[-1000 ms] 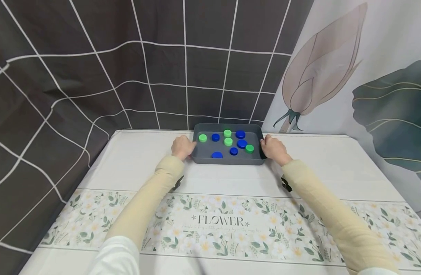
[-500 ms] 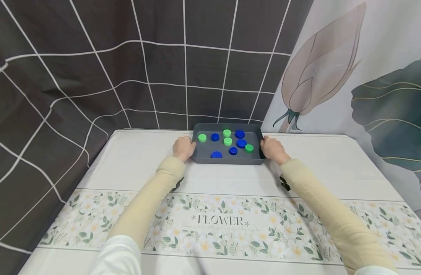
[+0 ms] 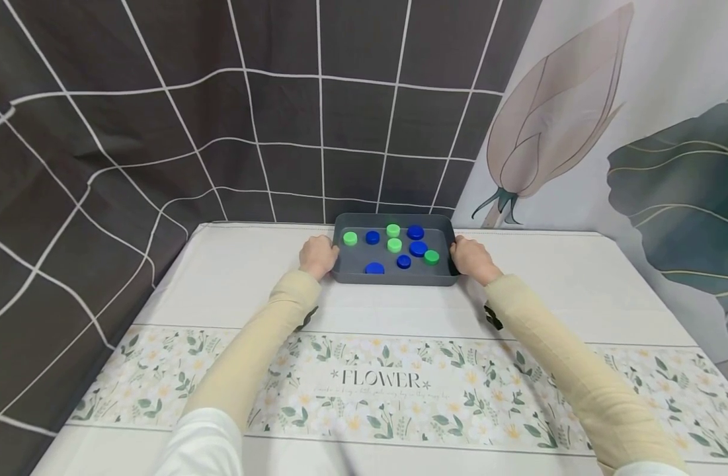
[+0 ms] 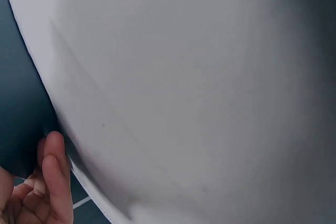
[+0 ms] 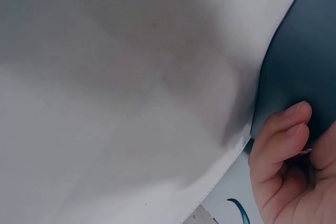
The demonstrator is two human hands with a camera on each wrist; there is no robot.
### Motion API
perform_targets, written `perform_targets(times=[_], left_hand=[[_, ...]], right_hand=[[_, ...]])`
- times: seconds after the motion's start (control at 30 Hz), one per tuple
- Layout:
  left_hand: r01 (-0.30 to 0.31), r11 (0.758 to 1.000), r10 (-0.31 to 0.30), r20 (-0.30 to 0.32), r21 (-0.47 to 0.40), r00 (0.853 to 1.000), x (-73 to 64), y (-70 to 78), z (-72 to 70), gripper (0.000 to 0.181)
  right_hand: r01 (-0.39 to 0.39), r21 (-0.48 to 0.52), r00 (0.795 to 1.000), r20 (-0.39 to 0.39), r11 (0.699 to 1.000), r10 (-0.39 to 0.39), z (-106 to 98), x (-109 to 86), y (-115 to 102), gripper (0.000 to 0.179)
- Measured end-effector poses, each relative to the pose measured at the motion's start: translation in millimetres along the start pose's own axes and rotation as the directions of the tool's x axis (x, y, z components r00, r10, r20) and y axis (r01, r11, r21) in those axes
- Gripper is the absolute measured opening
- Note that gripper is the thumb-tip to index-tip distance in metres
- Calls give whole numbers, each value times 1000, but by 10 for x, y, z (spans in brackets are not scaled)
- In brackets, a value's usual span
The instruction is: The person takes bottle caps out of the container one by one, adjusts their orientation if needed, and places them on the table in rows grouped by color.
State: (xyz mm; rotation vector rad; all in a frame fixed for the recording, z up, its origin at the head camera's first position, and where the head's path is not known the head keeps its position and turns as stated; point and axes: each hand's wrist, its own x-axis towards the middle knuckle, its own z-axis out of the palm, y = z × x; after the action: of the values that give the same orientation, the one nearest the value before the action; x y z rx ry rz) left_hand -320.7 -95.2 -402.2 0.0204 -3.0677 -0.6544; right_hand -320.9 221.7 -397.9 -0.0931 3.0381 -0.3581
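A dark grey rectangular tray (image 3: 393, 279) is at the far edge of the table, holding several blue and green round caps. Light green caps (image 3: 350, 238) lie toward its left and middle, and a darker green cap (image 3: 432, 258) lies at the right beside a blue cap (image 3: 418, 249). My left hand (image 3: 319, 256) grips the tray's left end, and my right hand (image 3: 472, 258) grips its right end. In the left wrist view, curled fingers (image 4: 56, 177) meet the tray's side. The right wrist view has the fingers (image 5: 283, 140) bent at the tray's wall.
A white tablecloth (image 3: 250, 284) with a printed floral band (image 3: 375, 390) covers the table. Directly behind the tray hangs a dark curtain with white grid lines (image 3: 364, 119). A pale curtain with a flower print (image 3: 554, 132) hangs at the right.
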Motion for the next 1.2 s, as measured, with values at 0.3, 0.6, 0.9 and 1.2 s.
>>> perform_targets(times=[0.3, 0.6, 0.9, 1.2], left_hand=[[0, 1000, 1, 18, -18, 1000, -88, 3, -18, 31], [-12, 1000, 12, 16, -25, 1000, -167, -22, -6, 29], [-14, 1000, 15, 12, -25, 1000, -263, -24, -20, 29], [-40, 999, 40, 11, -14, 999, -353, -28, -33, 29]], right_hand=[[-12, -14, 999, 41, 1000, 13, -40, -89, -35, 37], [5, -21, 1000, 31, 1000, -4, 0, -202, -40, 35], [7, -35, 1000, 31, 999, -6, 18, -301, -57, 35], [33, -59, 999, 16, 998, -32, 22, -395, -59, 35]])
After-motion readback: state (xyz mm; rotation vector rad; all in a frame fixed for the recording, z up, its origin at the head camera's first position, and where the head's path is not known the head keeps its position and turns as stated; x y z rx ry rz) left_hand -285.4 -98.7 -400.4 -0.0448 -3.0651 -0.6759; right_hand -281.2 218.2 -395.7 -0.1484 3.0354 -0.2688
